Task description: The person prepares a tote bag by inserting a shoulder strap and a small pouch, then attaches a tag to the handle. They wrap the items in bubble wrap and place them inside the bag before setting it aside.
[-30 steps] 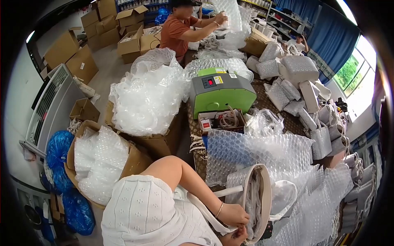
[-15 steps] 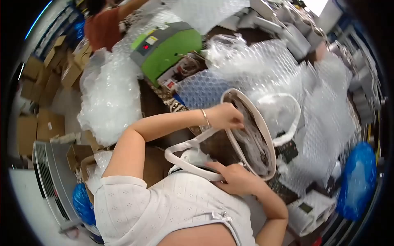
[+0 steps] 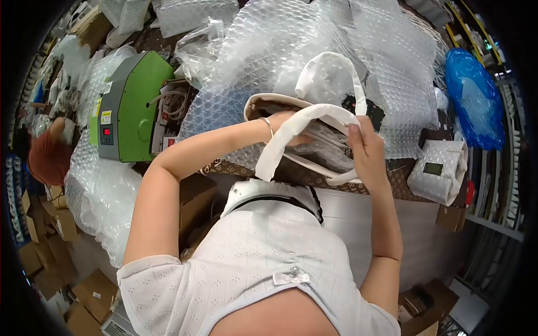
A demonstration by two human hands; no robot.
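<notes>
A handbag (image 3: pixel 314 162) with a pale rim lies open on the patterned table edge in front of me, clear plastic wrapping (image 3: pixel 328 154) visible inside. Two handles wrapped in white rise from it: the near handle (image 3: pixel 280 143) arches across the opening, the far handle (image 3: pixel 358 84) stands behind. My left hand (image 3: pixel 288 127), with a bracelet at the wrist, reaches into the opening; its fingers are mostly hidden by the near handle and the bag. At the bag's right end, my right hand (image 3: pixel 367 148) is closed on the near handle, thumb toward the opening.
Bubble wrap (image 3: pixel 269 50) covers much of the table behind the bag. A green and grey machine (image 3: pixel 137 106) stands left. On the right are a white quilted bag (image 3: pixel 438 171) and a blue plastic bundle (image 3: pixel 475 98). Another person (image 3: pixel 49 151) is at far left, near cardboard boxes (image 3: pixel 95 297).
My view has turned to the right. My left hand has gone deeper into the bag. My right hand has moved from the near side up to the bag's right end, and the near handle now stands raised.
</notes>
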